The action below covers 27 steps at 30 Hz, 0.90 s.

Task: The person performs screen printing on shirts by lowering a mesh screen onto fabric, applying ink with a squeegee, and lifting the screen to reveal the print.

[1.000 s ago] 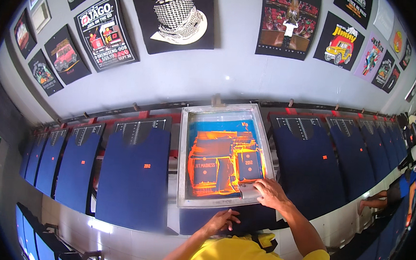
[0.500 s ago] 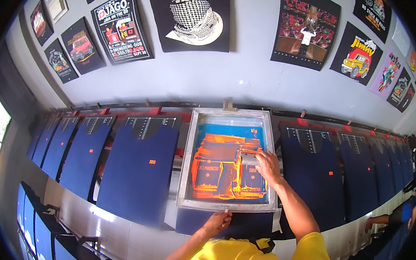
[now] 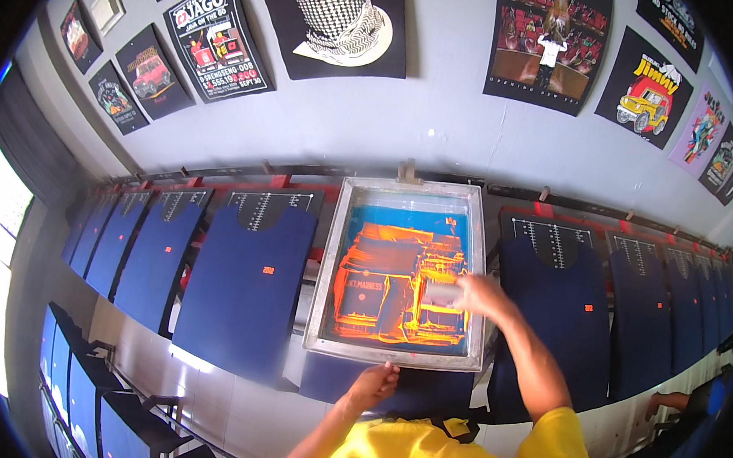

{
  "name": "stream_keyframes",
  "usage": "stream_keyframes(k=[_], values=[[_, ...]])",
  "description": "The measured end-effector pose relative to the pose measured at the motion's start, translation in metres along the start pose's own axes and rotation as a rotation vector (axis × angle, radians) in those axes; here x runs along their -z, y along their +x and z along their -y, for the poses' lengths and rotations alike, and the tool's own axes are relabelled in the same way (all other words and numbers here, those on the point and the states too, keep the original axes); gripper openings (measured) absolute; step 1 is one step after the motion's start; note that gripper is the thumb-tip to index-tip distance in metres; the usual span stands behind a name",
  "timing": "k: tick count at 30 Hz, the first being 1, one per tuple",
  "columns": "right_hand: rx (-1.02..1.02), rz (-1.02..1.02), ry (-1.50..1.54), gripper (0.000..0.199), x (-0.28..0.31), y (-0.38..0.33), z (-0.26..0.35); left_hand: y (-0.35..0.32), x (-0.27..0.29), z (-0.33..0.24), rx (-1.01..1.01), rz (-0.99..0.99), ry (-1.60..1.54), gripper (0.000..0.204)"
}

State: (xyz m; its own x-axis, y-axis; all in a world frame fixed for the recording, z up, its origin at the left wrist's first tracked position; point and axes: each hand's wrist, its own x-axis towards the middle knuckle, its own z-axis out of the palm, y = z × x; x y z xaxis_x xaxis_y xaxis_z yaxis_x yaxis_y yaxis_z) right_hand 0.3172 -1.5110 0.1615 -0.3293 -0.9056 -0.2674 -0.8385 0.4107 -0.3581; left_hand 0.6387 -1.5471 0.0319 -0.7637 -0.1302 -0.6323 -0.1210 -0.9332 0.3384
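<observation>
Screen frame (image 3: pixel 328 260), blurred right-hand tool (image 3: pixel 445 296)

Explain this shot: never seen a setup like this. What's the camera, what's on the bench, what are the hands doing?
No machine here: a person in a yellow shirt works with bare hands. The one view comes from a fisheye camera on their head, looking down, so straight edges bend near the rim.

A long bench runs along the wall, lined with dark blue shirts laid flat, side by side. In the middle lies a metal-framed screen, its mesh blue with orange ink spread across it.

The right hand is over the mesh, gripping a pale tool; it is blurred, so I cannot tell exactly what kind. The left hand rests at the near edge of the frame.

Printed black shirts hang on the wall above. Another person's arm shows at lower right.
</observation>
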Motion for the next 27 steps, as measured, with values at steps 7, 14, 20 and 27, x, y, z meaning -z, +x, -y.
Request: stream_keyframes(k=[7, 14, 20, 27], values=[[0.193, -0.432, -0.134, 0.043, -0.092, -0.090, 0.025, -0.007, -0.006, 0.005, -0.085, -0.005, 0.224, 0.039], [0.228, -0.476, -0.135, 0.042, -0.082, -0.104, 0.035, -0.026, -0.075, -0.036, -1.119, -0.187, 1.263, 0.040], [0.195, -0.472, -0.178, 0.038, -0.106, -0.114, 0.037, 0.002, -0.081, -0.039, -1.132, 0.058, 1.794, 0.045], [0.189, -0.588, -0.202, 0.029, -0.060, -0.001, -0.004, 0.097, -0.099, -0.127, -1.316, 0.017, 1.741, 0.033]])
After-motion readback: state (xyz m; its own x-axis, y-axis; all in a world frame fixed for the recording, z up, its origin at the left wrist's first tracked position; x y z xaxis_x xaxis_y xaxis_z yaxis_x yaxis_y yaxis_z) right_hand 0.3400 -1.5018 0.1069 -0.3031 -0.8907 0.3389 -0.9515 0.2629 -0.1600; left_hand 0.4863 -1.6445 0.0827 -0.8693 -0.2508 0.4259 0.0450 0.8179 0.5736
